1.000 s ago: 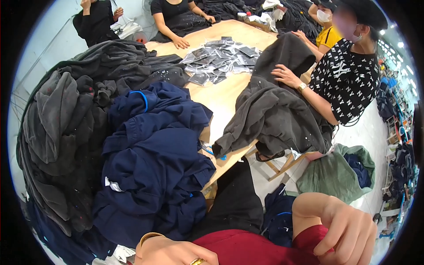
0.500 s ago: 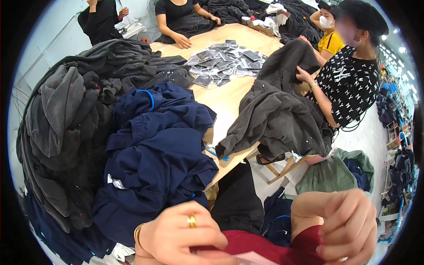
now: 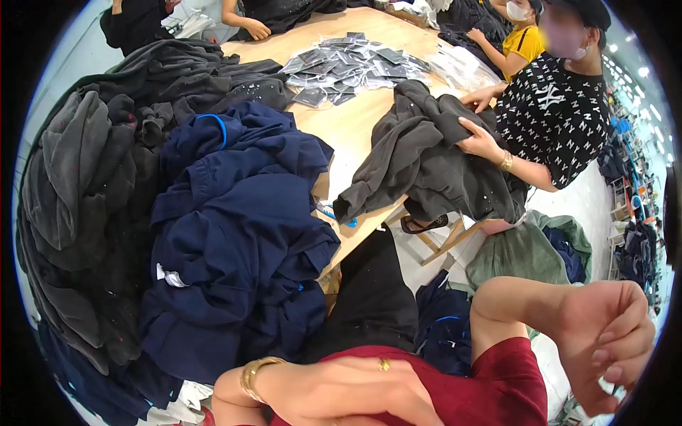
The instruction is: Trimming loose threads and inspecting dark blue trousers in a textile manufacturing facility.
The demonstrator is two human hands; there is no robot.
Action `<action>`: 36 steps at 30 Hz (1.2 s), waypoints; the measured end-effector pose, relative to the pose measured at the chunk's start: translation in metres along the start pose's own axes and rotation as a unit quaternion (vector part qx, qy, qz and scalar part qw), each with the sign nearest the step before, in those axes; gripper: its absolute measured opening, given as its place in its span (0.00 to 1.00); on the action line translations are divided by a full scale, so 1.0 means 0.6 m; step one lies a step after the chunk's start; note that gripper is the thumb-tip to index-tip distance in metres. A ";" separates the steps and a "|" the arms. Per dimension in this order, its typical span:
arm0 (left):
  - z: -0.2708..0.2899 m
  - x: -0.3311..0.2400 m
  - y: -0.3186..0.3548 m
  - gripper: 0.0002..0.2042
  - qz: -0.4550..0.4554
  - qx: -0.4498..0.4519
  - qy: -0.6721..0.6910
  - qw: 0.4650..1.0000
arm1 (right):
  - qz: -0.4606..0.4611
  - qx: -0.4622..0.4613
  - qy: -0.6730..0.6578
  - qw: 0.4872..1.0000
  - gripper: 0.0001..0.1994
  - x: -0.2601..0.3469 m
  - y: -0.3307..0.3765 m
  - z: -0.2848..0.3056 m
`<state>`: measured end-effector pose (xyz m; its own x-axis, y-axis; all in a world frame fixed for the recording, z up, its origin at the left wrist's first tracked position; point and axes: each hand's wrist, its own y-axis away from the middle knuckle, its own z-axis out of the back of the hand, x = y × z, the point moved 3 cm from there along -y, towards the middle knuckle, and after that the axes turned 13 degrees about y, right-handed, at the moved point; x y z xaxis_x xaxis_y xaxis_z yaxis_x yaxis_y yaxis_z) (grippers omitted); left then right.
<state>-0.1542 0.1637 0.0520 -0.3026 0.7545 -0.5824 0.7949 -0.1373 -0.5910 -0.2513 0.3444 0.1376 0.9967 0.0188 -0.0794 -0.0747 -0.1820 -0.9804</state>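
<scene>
Down at the bottom edge of the head view, I see my left hand lying flat on a dark red fabric garment, fingers stretched out and pressed against the cloth, a gold ring on one finger and a gold bracelet at the wrist. My right hand sits at the lower right, just beside the same red garment where it bunches at the forearm; its fingers are curled loosely inward, and I cannot tell whether they pinch anything. The red garment lies across my lap, below the table edge.

Above my left hand, a heap of navy blue fabric garments spills over the near corner of the light wooden table. To its left rises a bigger pile of dark grey fabric garments. Farther along the tabletop lies a scatter of small flat clear plastic packets. On the right, a person in a black patterned short-sleeved shirt has both hands on a charcoal grey garment that drapes off the table's edge.
</scene>
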 end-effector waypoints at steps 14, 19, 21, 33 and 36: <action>-0.005 -0.003 -0.045 0.11 0.128 -0.011 0.223 0.966 | -0.084 0.133 0.008 0.988 0.14 -0.029 0.025 -0.018; -0.020 -0.012 -0.083 0.22 0.170 0.103 0.291 0.936 | -0.093 0.165 0.009 0.982 0.15 -0.029 0.028 -0.029; -0.021 -0.002 -0.076 0.21 0.175 0.083 0.319 0.928 | -0.101 0.171 0.014 0.980 0.15 -0.032 0.029 -0.033; 0.003 -0.004 -0.078 0.07 0.116 0.076 0.202 0.970 | -0.087 0.146 0.007 0.985 0.14 -0.042 0.042 -0.029; 0.003 -0.012 -0.073 0.16 0.115 0.021 0.241 0.963 | -0.110 0.208 -0.016 0.972 0.05 -0.042 0.034 -0.033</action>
<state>-0.1879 0.1627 0.0811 0.1668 0.9102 -0.3790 0.7867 -0.3546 -0.5053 -0.2774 0.3209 0.1233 0.9889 0.0447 0.1419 0.1270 0.2422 -0.9619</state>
